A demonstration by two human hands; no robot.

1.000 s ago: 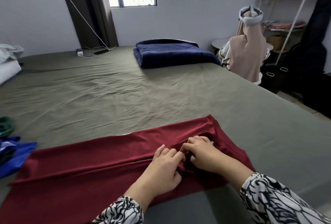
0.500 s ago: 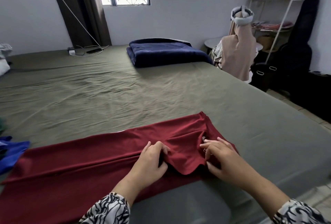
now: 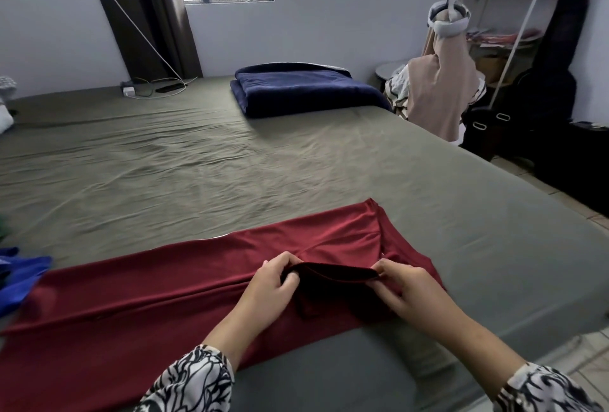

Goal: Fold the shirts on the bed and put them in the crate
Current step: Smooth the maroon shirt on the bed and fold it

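Note:
A dark red shirt lies folded lengthwise across the near part of the bed. My left hand pinches its edge near the right end, and my right hand pinches the same edge a little farther right. Between the two hands the cloth is lifted off the bed in a short taut strip. A blue garment lies at the left edge, partly out of view. No crate is in view.
A folded navy blanket sits at the far side of the bed. A charger and cables lie near the curtain. Right of the bed stand a draped beige garment, a white shelf and a black guitar case.
Both hands moved apart from the middle of the shirt's right end. They have taken hold of the edge and lifted it off the bed.

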